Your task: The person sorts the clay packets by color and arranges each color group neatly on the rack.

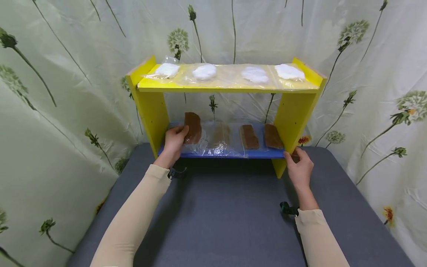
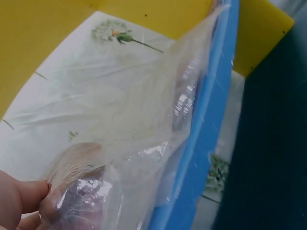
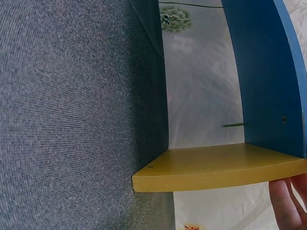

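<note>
At the left end of the lower blue shelf board (image 1: pixel 267 153), my left hand (image 1: pixel 175 141) pinches a clear plastic bag with brown contents (image 1: pixel 193 128), tipped up on its side. In the left wrist view, the thumb (image 2: pixel 32 194) presses on the crinkled plastic. Three more bags with brown contents lie along the board: a paler one (image 1: pixel 221 135), a middle one (image 1: pixel 249 136) and one at the right end (image 1: pixel 272 136). My right hand (image 1: pixel 300 168) grips the front edge of the right yellow side panel (image 1: pixel 297 118), thumb inside and fingers outside.
The yellow upper shelf board (image 1: pixel 230 89) bears several clear bags with white contents (image 1: pixel 204 72). The shelf unit stands on a dark grey cloth-covered table (image 1: pixel 227 207). Behind it hangs a flower-patterned curtain (image 1: pixel 253 33).
</note>
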`<move>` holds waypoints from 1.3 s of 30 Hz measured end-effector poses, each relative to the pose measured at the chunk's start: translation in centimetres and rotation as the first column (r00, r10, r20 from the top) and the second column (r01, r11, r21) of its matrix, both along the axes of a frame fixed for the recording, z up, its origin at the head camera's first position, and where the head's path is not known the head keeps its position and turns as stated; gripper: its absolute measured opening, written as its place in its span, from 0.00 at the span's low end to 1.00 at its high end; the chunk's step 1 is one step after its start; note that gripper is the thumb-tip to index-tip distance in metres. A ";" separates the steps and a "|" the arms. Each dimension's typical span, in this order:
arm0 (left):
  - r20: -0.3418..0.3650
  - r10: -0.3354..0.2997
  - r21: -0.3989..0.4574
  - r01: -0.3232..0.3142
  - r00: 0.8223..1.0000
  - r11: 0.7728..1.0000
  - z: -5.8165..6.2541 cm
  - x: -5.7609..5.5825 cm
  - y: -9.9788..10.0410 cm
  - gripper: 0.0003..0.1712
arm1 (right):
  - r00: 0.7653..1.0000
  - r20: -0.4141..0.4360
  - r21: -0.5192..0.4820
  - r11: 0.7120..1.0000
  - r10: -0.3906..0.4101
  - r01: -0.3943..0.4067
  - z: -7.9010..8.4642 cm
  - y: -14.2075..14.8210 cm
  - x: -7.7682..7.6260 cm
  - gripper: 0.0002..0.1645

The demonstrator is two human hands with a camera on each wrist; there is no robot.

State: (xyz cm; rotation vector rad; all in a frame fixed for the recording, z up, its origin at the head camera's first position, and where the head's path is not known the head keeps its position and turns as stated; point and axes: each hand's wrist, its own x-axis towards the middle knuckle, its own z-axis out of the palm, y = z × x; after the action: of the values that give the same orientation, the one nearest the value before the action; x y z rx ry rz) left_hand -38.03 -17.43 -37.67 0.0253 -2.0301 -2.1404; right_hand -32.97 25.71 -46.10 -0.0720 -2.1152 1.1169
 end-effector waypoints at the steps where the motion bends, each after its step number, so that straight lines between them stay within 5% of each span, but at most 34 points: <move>1: 0.006 0.005 -0.002 -0.005 1.000 1.000 -0.2 -0.2 0.0 0.23 | 1.000 0.001 0.002 1.000 0.000 0.000 0.0 0.0 0.0 0.19; 6: 0.031 -0.007 -0.092 0.010 1.000 0.996 -0.8 -0.6 -0.1 0.26 | 1.000 -0.012 0.004 1.000 0.006 -0.006 0.0 0.0 -0.1 0.19; 11: 0.054 -0.060 -0.241 0.071 0.997 0.968 -1.1 0.3 -0.1 0.33 | 1.000 -0.017 0.007 1.000 0.014 -0.014 -0.1 -0.3 0.2 0.19; 16: -0.040 -0.031 -0.497 0.007 0.999 0.868 -1.1 1.6 0.6 0.33 | 1.000 -0.026 0.003 1.000 0.007 -0.006 -0.1 -0.2 0.2 0.19; 20: -0.113 -0.002 -0.622 -0.069 0.994 0.780 -1.1 1.9 1.1 0.29 | 1.000 -0.016 0.009 1.000 0.004 -0.004 -0.1 0.1 0.1 0.20; 23: -0.138 -0.001 -0.662 -0.092 0.990 0.743 -1.3 2.1 1.3 0.26 | 1.000 -0.004 0.015 1.000 0.016 -0.015 0.0 0.2 0.0 0.20; 30: -0.185 -0.034 -0.696 -0.106 0.982 0.710 -1.8 2.1 1.7 0.25 | 0.999 -0.022 0.011 0.999 0.033 -0.033 0.3 0.3 -0.5 0.20; 39: -0.165 -0.038 -0.794 -0.109 0.986 0.599 -2.6 2.3 2.2 0.27 | 0.999 -0.023 0.010 0.999 0.036 -0.036 -0.3 0.6 -0.2 0.19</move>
State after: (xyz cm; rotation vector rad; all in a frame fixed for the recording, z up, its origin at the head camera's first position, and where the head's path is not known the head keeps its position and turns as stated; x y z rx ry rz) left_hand -35.77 -15.28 -40.25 -0.2317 -2.6427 -0.9574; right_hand -33.16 26.30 -46.39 -0.0162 -2.1084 1.1235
